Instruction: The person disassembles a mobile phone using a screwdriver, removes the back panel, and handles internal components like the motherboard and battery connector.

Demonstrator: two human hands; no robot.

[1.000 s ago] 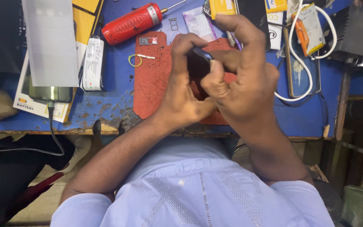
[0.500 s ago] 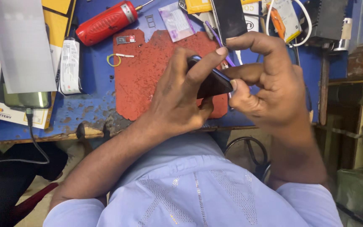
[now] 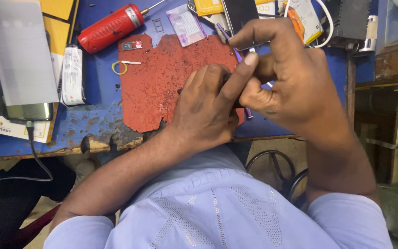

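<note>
- Gripping a small dark phone-like thing between both hands, just above the torn red mat on the blue bench.
- Left hand curling tight around the dark thing from the near side, fingers closed and hiding nearly all of it.
- Right hand closing over it from the far side, thumb pressing along its top edge, forefinger arched above.
- Looking like the prying or pressing stage on one edge; whether opening or snapping shut, impossible to tell.
- Calling next, probably, for steady thumb pressure with the left hand bracing firmly.
- Lying unused nearby: purple tweezers behind the hands, red screwdriver, white tube, yellow ring.
</note>
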